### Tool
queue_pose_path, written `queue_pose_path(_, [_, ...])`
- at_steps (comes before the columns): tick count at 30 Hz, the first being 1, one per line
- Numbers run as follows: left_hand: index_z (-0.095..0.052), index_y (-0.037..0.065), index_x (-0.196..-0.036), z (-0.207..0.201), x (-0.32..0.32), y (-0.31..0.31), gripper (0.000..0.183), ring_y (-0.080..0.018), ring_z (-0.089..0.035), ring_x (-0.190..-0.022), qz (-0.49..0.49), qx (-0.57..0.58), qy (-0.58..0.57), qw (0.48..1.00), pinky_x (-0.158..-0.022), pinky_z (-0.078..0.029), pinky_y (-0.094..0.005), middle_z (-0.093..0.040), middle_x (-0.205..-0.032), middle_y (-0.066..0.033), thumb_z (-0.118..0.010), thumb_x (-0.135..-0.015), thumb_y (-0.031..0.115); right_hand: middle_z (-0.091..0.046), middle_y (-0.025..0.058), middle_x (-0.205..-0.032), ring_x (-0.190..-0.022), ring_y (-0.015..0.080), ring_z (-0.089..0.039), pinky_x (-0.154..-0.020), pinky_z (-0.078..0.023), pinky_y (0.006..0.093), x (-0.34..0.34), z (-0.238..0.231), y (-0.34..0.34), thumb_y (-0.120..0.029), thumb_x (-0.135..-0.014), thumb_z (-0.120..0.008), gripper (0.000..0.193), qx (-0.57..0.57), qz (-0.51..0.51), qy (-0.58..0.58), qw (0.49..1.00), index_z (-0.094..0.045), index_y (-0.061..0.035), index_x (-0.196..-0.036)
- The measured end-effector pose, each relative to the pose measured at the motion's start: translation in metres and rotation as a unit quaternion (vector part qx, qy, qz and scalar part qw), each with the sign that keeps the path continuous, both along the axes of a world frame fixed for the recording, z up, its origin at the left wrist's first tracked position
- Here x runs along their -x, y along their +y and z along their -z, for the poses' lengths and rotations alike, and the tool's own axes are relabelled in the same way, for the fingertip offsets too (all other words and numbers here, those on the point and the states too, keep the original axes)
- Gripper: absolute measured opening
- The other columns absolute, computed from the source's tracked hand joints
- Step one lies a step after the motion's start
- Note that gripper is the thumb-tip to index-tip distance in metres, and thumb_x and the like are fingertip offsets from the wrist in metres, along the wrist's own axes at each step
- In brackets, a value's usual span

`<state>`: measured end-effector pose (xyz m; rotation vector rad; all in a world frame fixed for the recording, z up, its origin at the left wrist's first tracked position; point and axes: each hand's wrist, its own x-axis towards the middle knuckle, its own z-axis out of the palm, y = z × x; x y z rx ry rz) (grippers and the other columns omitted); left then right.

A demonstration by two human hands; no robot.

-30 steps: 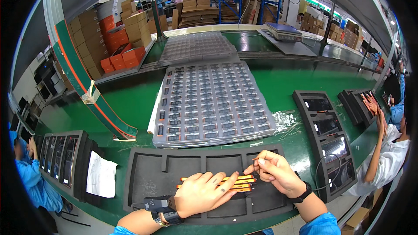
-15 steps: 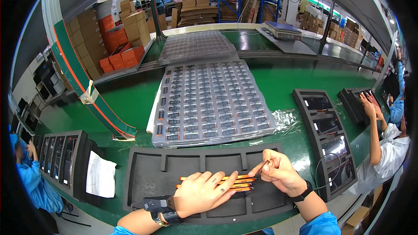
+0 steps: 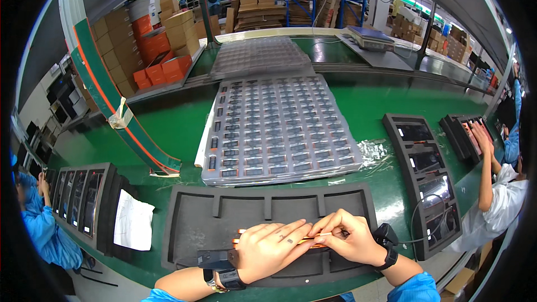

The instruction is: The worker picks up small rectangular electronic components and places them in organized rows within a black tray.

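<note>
My left hand lies over several thin, flat pieces with orange edges, its fingers wrapped across them. Their orange ends poke out beside the knuckles, and one orange edge runs out toward the fingertips. My right hand is closed in a pinch at the right end of these pieces, touching the left fingertips. Whatever lies between its thumb and forefinger is mostly hidden. Both hands are above a black foam tray with shallow compartments. Dark bands and devices sit on both wrists.
Beyond the tray lies a clear plastic blister tray filled with small dark parts. Foam trays with dark panels stand right and left, near a white sheet. A green post rises at left. People work on both sides.
My right hand has come down and left onto the end of the orange-edged pieces, from above them. The left hand stays over them. The whole view has shifted slightly.
</note>
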<state>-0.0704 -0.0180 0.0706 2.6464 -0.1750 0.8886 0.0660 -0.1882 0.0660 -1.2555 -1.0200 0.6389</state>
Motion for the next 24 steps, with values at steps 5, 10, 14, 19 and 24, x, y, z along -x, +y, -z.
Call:
queue_pose_path(5, [-0.074, 0.011, -0.100, -0.004, -0.001, 0.001, 0.023, -0.0166, -0.074, -0.079, 0.017, 0.005, 0.010, 1.000, -0.070, -0.060, -0.0284, -0.076, -0.100, -0.0011, -0.079, -0.080, 0.021, -0.070, 0.0090, -0.086, -0.064, 0.0082, -0.063, -0.052, -0.049, 0.0219, 0.001, 0.001, 0.002, -0.008, -0.084, -0.079, 0.021, 0.013, 0.075, -0.235, 0.969, -0.060, -0.0009, -0.086])
queue_pose_path(10, [-0.074, 0.011, -0.097, -0.008, 0.002, 0.003, 0.020, -0.0167, -0.074, -0.079, 0.025, 0.017, 0.016, 0.999, -0.069, -0.060, -0.0281, -0.076, -0.099, -0.0007, -0.078, -0.079, 0.017, -0.067, 0.0090, -0.080, -0.060, 0.0102, -0.062, -0.050, -0.046, 0.0216, 0.001, -0.004, 0.004, -0.008, -0.079, -0.083, 0.023, -0.008, 0.083, -0.333, 0.939, -0.062, -0.0017, -0.084])
queue_pose_path(14, [-0.072, 0.011, -0.096, -0.008, -0.001, 0.001, 0.017, -0.0179, -0.074, -0.079, 0.021, 0.013, 0.015, 1.000, -0.069, -0.060, -0.0285, -0.076, -0.095, -0.0006, -0.076, -0.079, 0.014, -0.066, 0.0056, -0.084, -0.064, 0.0159, -0.064, -0.053, -0.051, 0.0252, -0.007, -0.006, 0.000, -0.013, -0.080, -0.082, 0.020, 0.003, 0.068, -0.326, 0.943, -0.067, -0.0034, -0.088])
queue_pose_path(19, [-0.067, 0.009, -0.099, -0.002, -0.002, 0.003, 0.020, -0.0173, -0.073, -0.078, 0.032, -0.004, 0.016, 0.999, -0.069, -0.059, -0.0298, -0.073, -0.098, -0.0004, -0.072, -0.080, 0.011, -0.066, 0.0042, -0.090, -0.069, 0.0166, -0.066, -0.057, -0.054, 0.0252, -0.014, -0.008, -0.003, -0.012, -0.078, -0.082, 0.021, -0.045, 0.050, -0.358, 0.931, -0.069, -0.0047, -0.093])
queue_pose_path(24, [-0.065, 0.011, -0.096, -0.010, 0.002, 0.003, 0.016, -0.0180, -0.072, -0.078, 0.032, -0.030, 0.048, 0.998, -0.067, -0.058, -0.0302, -0.070, -0.108, -0.0012, -0.070, -0.081, 0.011, -0.071, 0.0071, -0.108, -0.077, 0.0183, -0.072, -0.063, -0.059, 0.0245, -0.014, -0.007, 0.002, -0.012, -0.076, -0.084, 0.024, -0.116, 0.036, -0.395, 0.911, -0.065, -0.0065, -0.089])
